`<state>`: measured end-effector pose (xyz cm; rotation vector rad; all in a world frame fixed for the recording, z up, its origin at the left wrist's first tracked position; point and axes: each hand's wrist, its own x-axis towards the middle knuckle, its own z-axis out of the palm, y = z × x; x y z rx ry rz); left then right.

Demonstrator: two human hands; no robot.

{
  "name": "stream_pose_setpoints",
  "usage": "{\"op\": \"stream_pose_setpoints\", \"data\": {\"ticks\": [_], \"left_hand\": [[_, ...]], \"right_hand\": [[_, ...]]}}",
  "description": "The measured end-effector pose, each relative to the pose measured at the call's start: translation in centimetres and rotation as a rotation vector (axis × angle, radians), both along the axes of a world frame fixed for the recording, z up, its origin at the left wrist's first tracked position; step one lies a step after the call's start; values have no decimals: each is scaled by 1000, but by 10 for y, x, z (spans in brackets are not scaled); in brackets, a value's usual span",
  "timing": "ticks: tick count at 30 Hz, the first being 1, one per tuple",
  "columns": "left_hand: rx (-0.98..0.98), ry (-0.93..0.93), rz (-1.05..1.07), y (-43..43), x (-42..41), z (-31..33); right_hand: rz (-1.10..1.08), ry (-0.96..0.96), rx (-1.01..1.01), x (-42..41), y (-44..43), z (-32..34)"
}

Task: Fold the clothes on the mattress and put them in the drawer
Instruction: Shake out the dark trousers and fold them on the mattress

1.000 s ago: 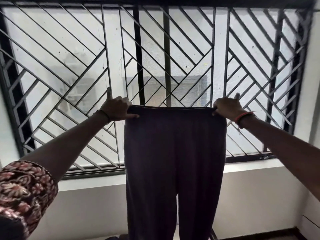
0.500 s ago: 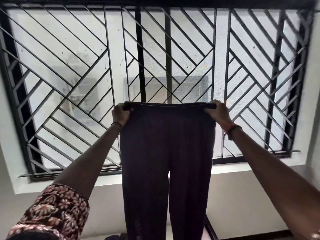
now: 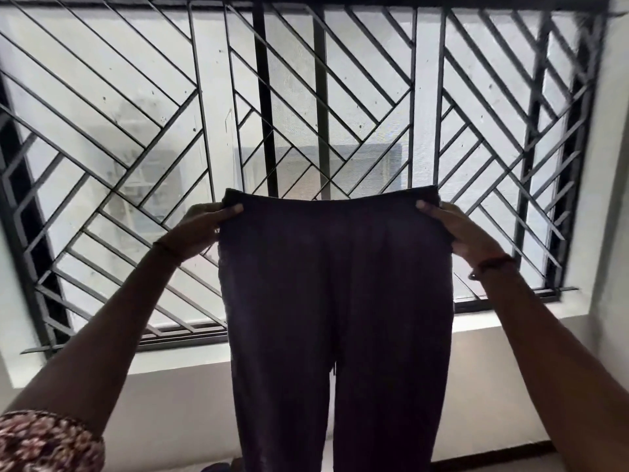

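A pair of dark purple trousers [image 3: 335, 301] hangs full length in front of me, waistband at the top, both legs dropping below the bottom edge of the view. My left hand [image 3: 200, 229] grips the left end of the waistband. My right hand [image 3: 459, 233] grips the right end. The waistband sags slightly between the two hands. The mattress and the drawer are out of sight.
Behind the trousers is a large window with a black metal grille [image 3: 143, 131] of slanted bars. A white sill [image 3: 170, 356] runs below it, with a pale wall underneath. A wall corner [image 3: 612, 199] stands close on the right.
My hands have come lower and a little closer together with the trousers, so the waistband is now slack rather than stretched. The view has tilted down slightly.
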<state>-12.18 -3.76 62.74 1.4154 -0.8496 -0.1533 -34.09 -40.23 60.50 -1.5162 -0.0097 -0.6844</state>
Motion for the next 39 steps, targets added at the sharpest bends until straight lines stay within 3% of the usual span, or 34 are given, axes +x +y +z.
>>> {"op": "stream_pose_setpoints", "data": {"ticks": [5, 9, 12, 15, 19, 23, 26, 31, 36, 39], "left_hand": [[9, 37, -14, -1, -2, -7], [113, -36, -218, 14, -16, -6], [60, -48, -306, 17, -23, 3], [69, 10, -223, 7, -13, 18], [162, 167, 60, -4, 14, 24], [70, 188, 230, -23, 17, 19], [79, 172, 269, -36, 7, 13], [-19, 218, 274, -49, 2, 15], [-72, 210, 238, -75, -10, 18], [5, 187, 163, -89, -23, 22]], "right_hand": [[35, 142, -13, 1, 9, 0], [94, 45, -81, -16, 15, 10], [192, -101, -106, -26, 19, 18], [172, -54, -77, -14, 16, 28], [-96, 174, -14, 11, 11, 28], [-287, 95, 53, 36, 20, 21], [-298, 136, 12, 47, 30, 16], [-435, 106, 124, 63, 48, 19], [-363, 46, 234, 76, 71, 23], [-234, 142, 83, 78, 79, 28]]}}
